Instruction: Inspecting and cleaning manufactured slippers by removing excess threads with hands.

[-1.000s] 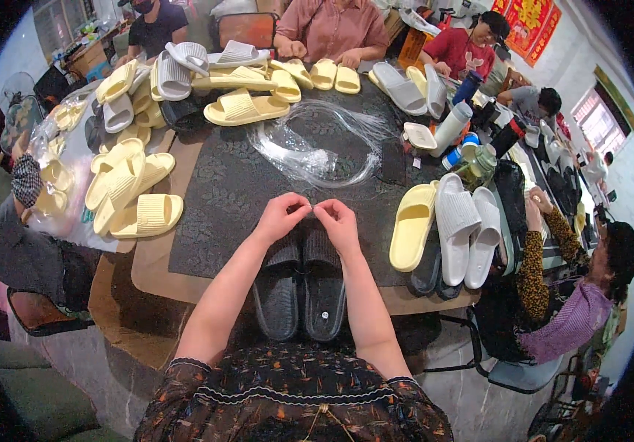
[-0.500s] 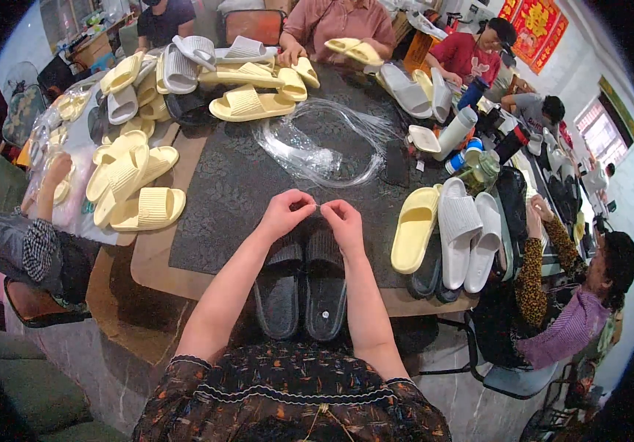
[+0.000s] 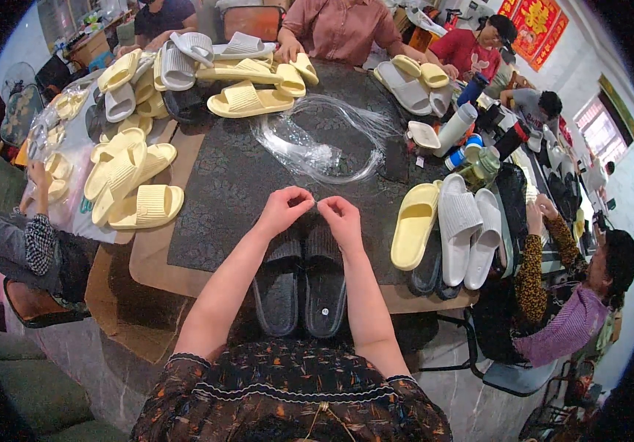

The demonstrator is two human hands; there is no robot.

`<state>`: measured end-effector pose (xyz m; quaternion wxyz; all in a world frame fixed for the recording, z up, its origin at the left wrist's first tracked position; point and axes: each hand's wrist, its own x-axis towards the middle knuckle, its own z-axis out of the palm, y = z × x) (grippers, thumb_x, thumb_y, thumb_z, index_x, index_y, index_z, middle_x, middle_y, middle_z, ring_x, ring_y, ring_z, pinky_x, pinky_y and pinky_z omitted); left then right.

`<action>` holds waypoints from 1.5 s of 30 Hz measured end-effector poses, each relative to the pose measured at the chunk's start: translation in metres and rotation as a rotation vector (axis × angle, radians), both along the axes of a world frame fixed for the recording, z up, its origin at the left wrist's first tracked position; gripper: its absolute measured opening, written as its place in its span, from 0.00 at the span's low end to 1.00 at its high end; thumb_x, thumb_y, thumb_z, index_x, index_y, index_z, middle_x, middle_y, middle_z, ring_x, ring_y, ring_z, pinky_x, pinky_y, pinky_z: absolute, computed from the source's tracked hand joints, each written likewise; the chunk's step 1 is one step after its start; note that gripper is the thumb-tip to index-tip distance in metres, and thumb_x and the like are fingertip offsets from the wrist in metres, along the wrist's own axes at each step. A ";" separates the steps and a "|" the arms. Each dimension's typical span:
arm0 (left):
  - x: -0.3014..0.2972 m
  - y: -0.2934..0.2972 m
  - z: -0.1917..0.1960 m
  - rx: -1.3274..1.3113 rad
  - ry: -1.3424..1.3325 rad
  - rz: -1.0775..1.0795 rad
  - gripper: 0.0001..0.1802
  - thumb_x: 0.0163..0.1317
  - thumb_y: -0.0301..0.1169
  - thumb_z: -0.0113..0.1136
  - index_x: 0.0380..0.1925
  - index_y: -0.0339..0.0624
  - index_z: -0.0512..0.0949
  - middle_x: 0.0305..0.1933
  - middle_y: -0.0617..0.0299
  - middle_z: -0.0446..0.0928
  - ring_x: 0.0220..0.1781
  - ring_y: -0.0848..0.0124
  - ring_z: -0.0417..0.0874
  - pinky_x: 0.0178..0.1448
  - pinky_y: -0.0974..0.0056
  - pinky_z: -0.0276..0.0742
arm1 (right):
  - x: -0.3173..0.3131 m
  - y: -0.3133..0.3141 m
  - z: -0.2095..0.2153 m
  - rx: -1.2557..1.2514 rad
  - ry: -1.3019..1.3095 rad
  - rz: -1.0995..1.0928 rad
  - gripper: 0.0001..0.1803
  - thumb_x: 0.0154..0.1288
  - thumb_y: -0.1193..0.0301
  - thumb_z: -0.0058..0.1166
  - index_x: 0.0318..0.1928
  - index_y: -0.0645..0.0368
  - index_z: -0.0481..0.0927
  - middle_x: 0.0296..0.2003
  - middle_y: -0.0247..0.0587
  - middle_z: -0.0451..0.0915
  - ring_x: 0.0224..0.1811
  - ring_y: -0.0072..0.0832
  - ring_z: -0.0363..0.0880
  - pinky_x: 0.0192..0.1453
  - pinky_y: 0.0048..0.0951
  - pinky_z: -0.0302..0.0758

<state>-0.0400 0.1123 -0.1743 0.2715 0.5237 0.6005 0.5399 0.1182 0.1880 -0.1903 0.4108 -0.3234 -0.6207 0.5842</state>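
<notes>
My left hand and my right hand meet fingertip to fingertip above the near part of the table. Each one pinches thumb against forefinger; whatever lies between them is too fine to make out. Below my wrists rests a pair of black slippers, the left slipper and the right slipper side by side at the table's edge, toes away from me. The right one has a small round white sticker on its insole. Beyond my hands lies a looped bundle of clear plastic strands on the dark mat.
Yellow slippers pile up at the left, with more yellow and grey ones at the back. At the right stand a yellow slipper, grey slippers, bottles and a jar. Several co-workers sit around the table.
My hands keep their pinch nearly in place. Across the table, a person has lowered two yellow slippers onto the grey ones at the back right. The left co-worker's hand has shifted.
</notes>
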 end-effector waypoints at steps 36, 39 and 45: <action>0.004 0.002 -0.001 0.121 0.045 0.042 0.08 0.57 0.31 0.64 0.32 0.38 0.81 0.30 0.63 0.78 0.30 0.75 0.77 0.36 0.68 0.72 | 0.002 0.002 -0.003 -0.019 0.038 0.000 0.06 0.61 0.72 0.62 0.33 0.61 0.82 0.26 0.22 0.77 0.27 0.10 0.68 0.33 0.16 0.65; 0.005 0.000 0.004 0.050 0.039 -0.010 0.08 0.57 0.31 0.65 0.32 0.38 0.81 0.29 0.64 0.77 0.30 0.75 0.77 0.36 0.69 0.72 | 0.002 0.003 -0.004 -0.006 0.054 0.006 0.06 0.61 0.72 0.62 0.33 0.61 0.82 0.26 0.22 0.77 0.27 0.10 0.67 0.32 0.15 0.65; 0.003 -0.002 0.005 0.041 -0.017 -0.011 0.07 0.56 0.30 0.65 0.32 0.38 0.82 0.29 0.63 0.78 0.31 0.76 0.77 0.36 0.69 0.72 | 0.003 0.002 -0.001 -0.027 0.035 0.022 0.06 0.60 0.72 0.62 0.33 0.61 0.81 0.25 0.22 0.76 0.27 0.10 0.68 0.32 0.16 0.65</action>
